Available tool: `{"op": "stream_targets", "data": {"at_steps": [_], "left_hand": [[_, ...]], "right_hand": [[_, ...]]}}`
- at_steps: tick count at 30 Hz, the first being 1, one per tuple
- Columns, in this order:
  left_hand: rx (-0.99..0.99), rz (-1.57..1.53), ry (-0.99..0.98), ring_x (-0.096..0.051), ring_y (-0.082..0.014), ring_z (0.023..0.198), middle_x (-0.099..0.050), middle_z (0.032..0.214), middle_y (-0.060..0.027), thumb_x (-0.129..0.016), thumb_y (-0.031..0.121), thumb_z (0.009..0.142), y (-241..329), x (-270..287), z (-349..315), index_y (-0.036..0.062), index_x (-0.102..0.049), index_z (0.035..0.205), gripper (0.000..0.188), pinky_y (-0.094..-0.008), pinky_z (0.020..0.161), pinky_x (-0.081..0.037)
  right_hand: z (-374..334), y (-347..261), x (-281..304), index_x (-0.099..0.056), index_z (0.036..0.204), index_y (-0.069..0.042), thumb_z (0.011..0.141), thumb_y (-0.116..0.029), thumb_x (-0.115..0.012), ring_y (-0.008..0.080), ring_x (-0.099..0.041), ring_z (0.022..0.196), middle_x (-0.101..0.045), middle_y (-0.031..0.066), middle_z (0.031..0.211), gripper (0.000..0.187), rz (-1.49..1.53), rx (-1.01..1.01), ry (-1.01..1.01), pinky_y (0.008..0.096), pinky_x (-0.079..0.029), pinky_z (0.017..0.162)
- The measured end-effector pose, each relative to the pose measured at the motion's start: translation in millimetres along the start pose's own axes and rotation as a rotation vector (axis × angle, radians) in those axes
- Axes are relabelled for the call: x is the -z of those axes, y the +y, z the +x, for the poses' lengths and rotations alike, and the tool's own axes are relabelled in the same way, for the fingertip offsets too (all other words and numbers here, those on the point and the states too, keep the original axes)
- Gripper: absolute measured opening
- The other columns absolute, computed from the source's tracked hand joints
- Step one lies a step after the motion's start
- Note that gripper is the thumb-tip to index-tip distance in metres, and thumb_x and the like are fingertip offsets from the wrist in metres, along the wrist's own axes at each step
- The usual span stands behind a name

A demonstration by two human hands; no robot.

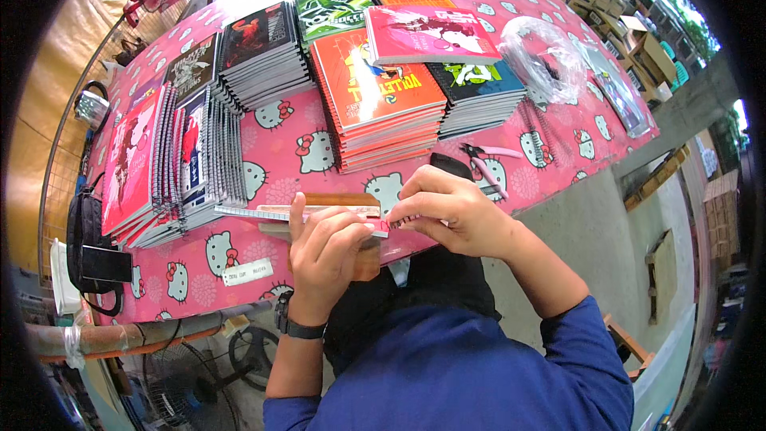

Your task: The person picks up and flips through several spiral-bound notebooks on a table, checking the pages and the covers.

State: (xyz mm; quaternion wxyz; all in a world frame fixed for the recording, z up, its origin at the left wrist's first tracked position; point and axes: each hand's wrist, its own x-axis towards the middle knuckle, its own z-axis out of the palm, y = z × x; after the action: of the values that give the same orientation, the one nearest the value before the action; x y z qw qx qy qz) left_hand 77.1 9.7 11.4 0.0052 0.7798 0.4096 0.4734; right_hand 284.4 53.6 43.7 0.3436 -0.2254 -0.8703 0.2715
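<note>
My left hand point(323, 251) is closed around a thin notebook point(243, 212), seen nearly edge-on, with its index finger raised. The notebook lies against a brown wooden block point(341, 200) at the table's near edge. At its right end, my right hand point(451, 211) pinches the end of a dark spiral wire coil point(396, 222). How far the coil runs through the pages is hidden by my fingers. Just beyond my right hand lie cutting pliers point(491, 172) with pink handles and a black object point(451, 165) I cannot make out.
Stacks of spiral notebooks point(391, 124) fill the table's middle, with more notebooks point(132, 156) at left. A clear plastic bundle point(542, 56) and loose coils point(536, 136) lie right. A white tag point(248, 272), a phone point(107, 264) and a black bag point(84, 219) sit near left.
</note>
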Motion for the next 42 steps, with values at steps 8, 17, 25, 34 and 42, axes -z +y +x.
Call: {"op": "stream_targets", "data": {"at_steps": [8, 17, 25, 34, 42], "left_hand": [[0.067, -0.026, -0.036, -0.06, -0.0207, 0.08, -0.063, 0.083, -0.004, -0.067, 0.006, 0.073, 5.2, 4.7, 9.0, 0.008, -0.058, 0.083, 0.014, -0.0415, 0.097, -0.033], [0.114, 0.038, -0.238, -0.054, -0.0173, 0.084, -0.058, 0.079, 0.0017, -0.067, 0.019, 0.071, 15.7, 6.5, 21.9, 0.0147, -0.063, 0.086, 0.016, -0.0408, 0.091, -0.026], [0.059, 0.097, -0.156, -0.055, -0.0153, 0.078, -0.057, 0.073, 0.0041, -0.064, 0.023, 0.075, 4.7, -0.1, 21.8, 0.0151, -0.059, 0.073, 0.01, -0.048, 0.099, -0.018], [0.066, 0.063, -0.211, -0.055, -0.0144, 0.077, -0.063, 0.079, 0.004, -0.065, 0.028, 0.076, 2.6, 9.9, 26.8, 0.0154, -0.066, 0.084, 0.016, -0.0383, 0.085, -0.027], [0.102, 0.065, -0.261, -0.056, -0.0148, 0.077, -0.063, 0.083, 0.0033, -0.066, 0.029, 0.076, 6.9, 21.6, 26.6, 0.0163, -0.066, 0.093, 0.021, -0.0327, 0.076, -0.031]], "right_hand": [[-1.2, -2.6, 4.2, -0.058, 0.1, -0.006, 0.077, -0.002, -0.058, 0.0306, -0.056, 0.082, -0.054, 0.0126, 0.086, 0.024, -0.058, 0.04, -0.108, 0.0383, -0.047, 0.071], [-10.9, 16.7, 26.6, -0.049, 0.123, -0.007, 0.086, -0.012, -0.056, 0.0268, -0.064, 0.082, -0.064, 0.0165, 0.091, 0.038, 0.123, -0.384, 0.025, 0.0326, -0.05, 0.071], [-54.5, 96.8, 27.9, -0.045, 0.127, -0.015, 0.057, -0.034, -0.08, 0.0387, -0.03, 0.128, -0.032, 0.0202, 0.138, 0.081, -0.409, -0.489, -0.508, 0.048, -0.022, 0.106], [-31.8, 92.5, -4.4, -0.052, 0.12, -0.001, 0.081, -0.055, -0.053, 0.0243, -0.047, 0.115, -0.052, 0.0142, 0.124, 0.067, 0.84, -0.474, -0.08, 0.0387, -0.035, 0.098], [-20.5, 65.0, -31.5, -0.038, 0.135, 0.0, 0.077, -0.058, -0.058, 0.019, -0.038, 0.123, -0.043, 0.0111, 0.132, 0.084, 1.011, -0.419, -0.3, 0.0342, -0.026, 0.104]]}}
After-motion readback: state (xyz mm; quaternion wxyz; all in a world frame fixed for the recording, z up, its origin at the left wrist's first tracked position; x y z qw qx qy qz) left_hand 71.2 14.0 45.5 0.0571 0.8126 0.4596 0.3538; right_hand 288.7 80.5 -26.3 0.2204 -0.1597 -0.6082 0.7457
